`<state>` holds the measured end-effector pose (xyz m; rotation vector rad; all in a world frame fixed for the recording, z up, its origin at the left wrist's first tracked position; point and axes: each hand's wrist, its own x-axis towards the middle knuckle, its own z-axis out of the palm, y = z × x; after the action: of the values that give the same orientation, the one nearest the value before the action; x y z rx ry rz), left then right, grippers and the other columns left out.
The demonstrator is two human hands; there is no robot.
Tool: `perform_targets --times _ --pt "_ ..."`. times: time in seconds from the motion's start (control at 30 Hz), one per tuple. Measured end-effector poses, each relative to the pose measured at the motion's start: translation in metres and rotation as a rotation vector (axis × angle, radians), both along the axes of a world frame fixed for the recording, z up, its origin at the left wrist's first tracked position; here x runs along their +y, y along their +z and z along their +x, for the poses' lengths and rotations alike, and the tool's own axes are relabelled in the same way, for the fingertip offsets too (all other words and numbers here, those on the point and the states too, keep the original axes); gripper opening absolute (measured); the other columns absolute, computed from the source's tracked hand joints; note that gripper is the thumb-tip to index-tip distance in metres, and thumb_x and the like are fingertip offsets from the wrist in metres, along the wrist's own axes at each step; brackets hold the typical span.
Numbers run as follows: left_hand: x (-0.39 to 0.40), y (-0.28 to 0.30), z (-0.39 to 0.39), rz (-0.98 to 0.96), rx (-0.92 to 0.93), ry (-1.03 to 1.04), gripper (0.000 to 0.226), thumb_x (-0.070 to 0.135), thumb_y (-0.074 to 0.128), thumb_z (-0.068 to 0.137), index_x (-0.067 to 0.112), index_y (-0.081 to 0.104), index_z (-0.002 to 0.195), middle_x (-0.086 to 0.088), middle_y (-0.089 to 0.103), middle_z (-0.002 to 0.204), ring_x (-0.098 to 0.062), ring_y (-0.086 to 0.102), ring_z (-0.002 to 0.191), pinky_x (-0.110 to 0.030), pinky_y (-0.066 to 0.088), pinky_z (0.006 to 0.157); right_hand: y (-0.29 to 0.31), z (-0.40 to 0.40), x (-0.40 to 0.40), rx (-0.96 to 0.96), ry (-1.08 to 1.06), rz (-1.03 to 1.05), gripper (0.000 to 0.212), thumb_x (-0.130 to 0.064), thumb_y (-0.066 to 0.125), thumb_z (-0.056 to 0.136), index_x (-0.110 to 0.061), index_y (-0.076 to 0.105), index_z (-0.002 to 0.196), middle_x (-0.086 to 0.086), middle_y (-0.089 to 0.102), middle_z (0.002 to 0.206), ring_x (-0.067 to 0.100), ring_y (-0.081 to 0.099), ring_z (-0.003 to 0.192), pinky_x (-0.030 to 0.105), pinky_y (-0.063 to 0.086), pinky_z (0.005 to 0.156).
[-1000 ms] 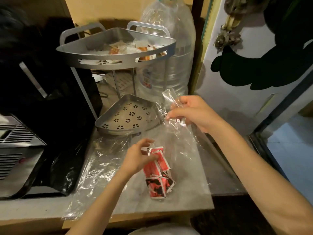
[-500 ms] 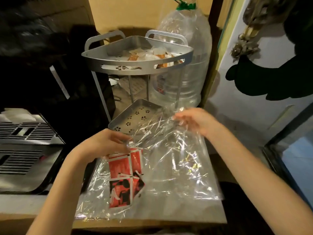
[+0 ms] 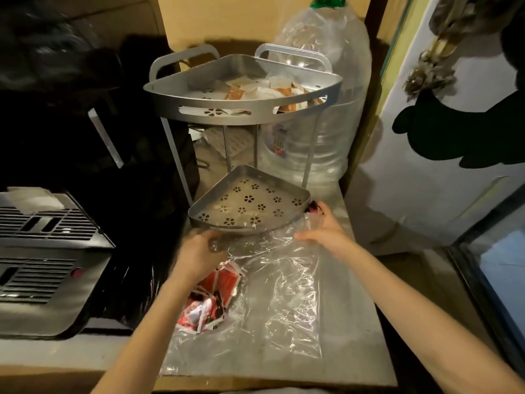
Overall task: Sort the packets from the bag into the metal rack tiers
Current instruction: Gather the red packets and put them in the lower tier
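Matt metal rack (image 3: 241, 109), glossy plastic bag (image 3: 284, 294)

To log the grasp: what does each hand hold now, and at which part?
Both hands hold the clear plastic bag at its far edge by the lower tier: left hand at the left, right hand at the right.

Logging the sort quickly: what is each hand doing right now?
Left hand: grips the clear plastic bag at its near-left edge.
Right hand: grips the bag's far edge.

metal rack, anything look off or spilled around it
Nothing is spilled or damaged. The metal rack stands upright, pale packets lie in its top tier, its lower tier is bare, and the red packets remain inside the clear bag.
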<state>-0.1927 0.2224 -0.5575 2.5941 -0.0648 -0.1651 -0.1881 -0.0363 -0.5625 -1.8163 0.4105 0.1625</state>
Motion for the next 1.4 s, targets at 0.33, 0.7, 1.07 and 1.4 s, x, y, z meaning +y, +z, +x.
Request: perform_targets --times 0.33,0.7,1.07,1.4 --pt "-0.072 -0.004 0.05 -0.055 -0.11 -0.32 0.038 0.021 0.04 0.096 0.017 0.043 0.134 -0.002 0.036 0.147 -0.021 0.028 0.139 -0.04 0.026 0.113 0.004 0.031 -0.002 -0.108 0.175 -0.259 0.021 -0.031 0.075 0.071 -0.036 0.065 0.089 0.007 0.063 0.09 0.022 0.059 0.08 0.036 0.051 0.078" --pt "-0.084 -0.03 0.067 -0.114 -0.096 -0.319 0.028 0.027 0.047 0.094 0.017 0.061 0.115 -0.005 0.061 0.112 -0.018 0.055 0.098 -0.029 0.043 0.089 -0.002 0.032 0.0 -0.22 0.198 -0.409 0.013 -0.013 0.075 0.071 -0.023 0.068 0.072 -0.012 0.056 0.085 0.018 0.057 0.093 0.036 0.043 0.09" --pt "-0.09 -0.051 0.026 0.041 -0.367 -0.483 0.049 0.04 0.018 0.095 0.027 0.04 0.137 0.002 0.047 0.141 -0.019 0.035 0.135 -0.04 0.007 0.115 -0.009 0.004 -0.005 -0.295 0.235 -0.556 0.014 -0.017 0.069 0.079 -0.014 0.073 0.092 -0.017 0.055 0.069 0.005 0.048 0.076 0.014 0.033 0.074" --pt "-0.093 -0.069 0.014 0.123 -0.254 -0.669 0.05 0.045 -0.002 0.092 0.039 -0.007 0.141 0.013 -0.007 0.154 -0.004 -0.017 0.14 -0.029 -0.017 0.114 -0.013 -0.027 -0.012 -0.305 0.161 -0.496 0.019 -0.015 0.071 0.078 -0.011 0.074 0.096 0.003 0.073 0.094 0.003 0.058 0.081 -0.002 0.038 0.072"
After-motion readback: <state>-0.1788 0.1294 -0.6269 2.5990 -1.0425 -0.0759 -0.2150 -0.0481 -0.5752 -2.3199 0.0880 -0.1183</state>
